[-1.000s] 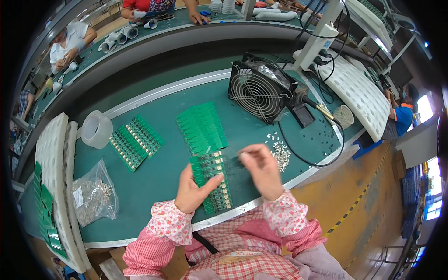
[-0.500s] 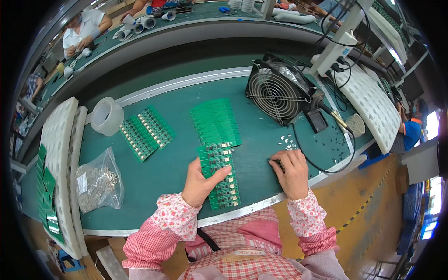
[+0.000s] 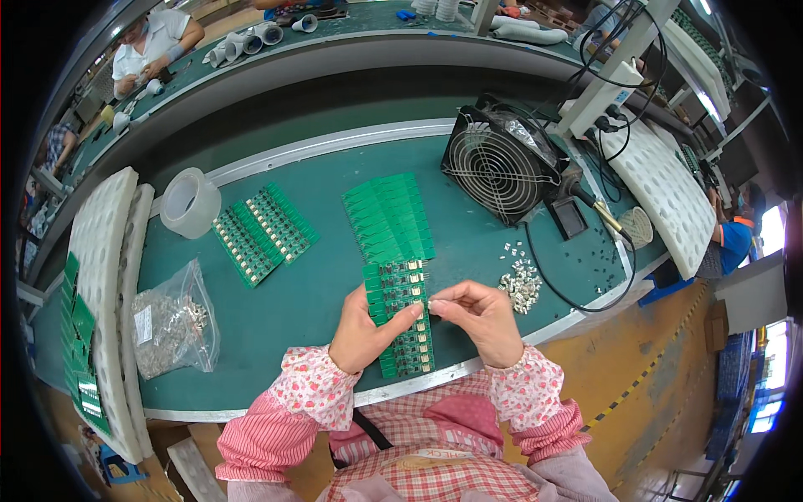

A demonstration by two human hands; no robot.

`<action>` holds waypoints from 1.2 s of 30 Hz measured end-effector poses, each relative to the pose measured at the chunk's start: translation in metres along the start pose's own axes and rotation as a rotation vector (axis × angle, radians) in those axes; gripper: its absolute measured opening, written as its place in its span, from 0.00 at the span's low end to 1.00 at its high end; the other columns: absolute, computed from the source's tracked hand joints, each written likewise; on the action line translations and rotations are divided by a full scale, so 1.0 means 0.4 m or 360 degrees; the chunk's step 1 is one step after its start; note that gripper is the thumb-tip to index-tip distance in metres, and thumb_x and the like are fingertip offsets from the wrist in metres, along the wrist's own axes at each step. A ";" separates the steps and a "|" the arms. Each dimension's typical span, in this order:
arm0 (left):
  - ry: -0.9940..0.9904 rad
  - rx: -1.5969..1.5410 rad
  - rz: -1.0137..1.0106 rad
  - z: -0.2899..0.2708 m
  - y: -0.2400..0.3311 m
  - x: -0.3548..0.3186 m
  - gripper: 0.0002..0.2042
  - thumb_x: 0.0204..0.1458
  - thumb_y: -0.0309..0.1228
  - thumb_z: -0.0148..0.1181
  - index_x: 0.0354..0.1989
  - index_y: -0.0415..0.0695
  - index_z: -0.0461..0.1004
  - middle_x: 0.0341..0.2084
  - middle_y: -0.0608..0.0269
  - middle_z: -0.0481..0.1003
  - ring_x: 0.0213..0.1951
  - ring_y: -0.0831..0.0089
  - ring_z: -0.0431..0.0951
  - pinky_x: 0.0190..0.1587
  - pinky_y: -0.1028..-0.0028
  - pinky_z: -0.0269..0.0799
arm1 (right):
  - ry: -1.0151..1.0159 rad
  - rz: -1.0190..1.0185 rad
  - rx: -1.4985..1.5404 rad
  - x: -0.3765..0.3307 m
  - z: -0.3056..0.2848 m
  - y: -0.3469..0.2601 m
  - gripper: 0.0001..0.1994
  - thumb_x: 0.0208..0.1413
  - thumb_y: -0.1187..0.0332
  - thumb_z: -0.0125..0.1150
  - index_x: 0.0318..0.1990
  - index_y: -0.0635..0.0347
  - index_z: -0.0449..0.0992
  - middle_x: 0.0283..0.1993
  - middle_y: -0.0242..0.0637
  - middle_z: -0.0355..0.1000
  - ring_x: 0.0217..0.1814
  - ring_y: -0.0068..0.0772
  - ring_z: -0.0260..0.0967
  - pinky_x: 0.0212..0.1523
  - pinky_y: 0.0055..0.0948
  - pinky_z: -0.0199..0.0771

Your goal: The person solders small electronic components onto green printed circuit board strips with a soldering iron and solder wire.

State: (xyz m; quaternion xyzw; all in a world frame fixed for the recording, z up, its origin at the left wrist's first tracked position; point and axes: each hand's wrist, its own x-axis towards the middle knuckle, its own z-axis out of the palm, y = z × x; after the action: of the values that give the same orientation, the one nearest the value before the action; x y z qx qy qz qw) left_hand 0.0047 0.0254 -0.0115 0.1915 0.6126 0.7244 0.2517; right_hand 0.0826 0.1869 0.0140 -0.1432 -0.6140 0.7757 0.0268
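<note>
So both hands meet over the green circuit board strip (image 3: 400,318) at the bench's near edge: left hand (image 3: 365,336) presses it flat, right hand (image 3: 478,318) pinches something too tiny to make out; its palm hides the fingertips

My right hand (image 3: 478,322) has come back from the pile of small metal parts (image 3: 520,283), where it was picking half a second ago. It now sits just right of the green circuit board strip (image 3: 400,318), fingertips pinched together and meeting my left hand (image 3: 368,333) over the strip's right edge. A second ago it hovered higher above the strip.
</note>
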 end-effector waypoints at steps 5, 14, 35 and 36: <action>-0.0019 0.0051 0.0029 -0.002 -0.003 -0.002 0.11 0.48 0.24 0.62 0.39 0.38 0.71 0.33 0.65 0.75 0.34 0.81 0.74 0.37 0.77 0.72 | -0.0013 0.0086 -0.0052 0.014 -0.004 0.022 0.05 0.53 0.71 0.60 0.34 0.64 0.74 0.33 0.32 0.73 0.34 0.17 0.68 0.35 0.17 0.69; -0.0049 0.0014 0.0057 0.005 0.006 -0.005 0.12 0.47 0.23 0.61 0.41 0.38 0.71 0.34 0.64 0.75 0.35 0.81 0.74 0.38 0.77 0.72 | -0.0097 0.0177 0.0047 0.018 -0.021 0.012 0.07 0.55 0.70 0.59 0.37 0.64 0.72 0.36 0.32 0.72 0.35 0.18 0.68 0.34 0.17 0.72; -0.0108 0.0079 0.0080 0.009 0.013 -0.011 0.13 0.47 0.23 0.61 0.42 0.38 0.70 0.34 0.65 0.75 0.35 0.81 0.74 0.37 0.78 0.72 | -0.0212 0.0138 -0.0052 0.028 -0.030 0.000 0.09 0.54 0.69 0.60 0.36 0.65 0.71 0.35 0.33 0.72 0.36 0.18 0.69 0.38 0.18 0.72; -0.0115 0.0079 0.0067 0.009 0.014 -0.011 0.13 0.47 0.23 0.61 0.42 0.38 0.70 0.33 0.65 0.75 0.34 0.81 0.74 0.37 0.78 0.72 | -0.0227 0.0133 -0.0040 0.029 -0.030 0.000 0.09 0.54 0.69 0.60 0.36 0.66 0.71 0.35 0.34 0.72 0.36 0.18 0.69 0.39 0.19 0.72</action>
State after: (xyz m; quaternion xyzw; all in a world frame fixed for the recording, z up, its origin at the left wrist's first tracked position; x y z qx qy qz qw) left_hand 0.0095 0.0249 -0.0054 0.2365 0.6167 0.7067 0.2535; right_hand 0.0748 0.2008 0.0092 -0.1136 -0.6176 0.7766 -0.0512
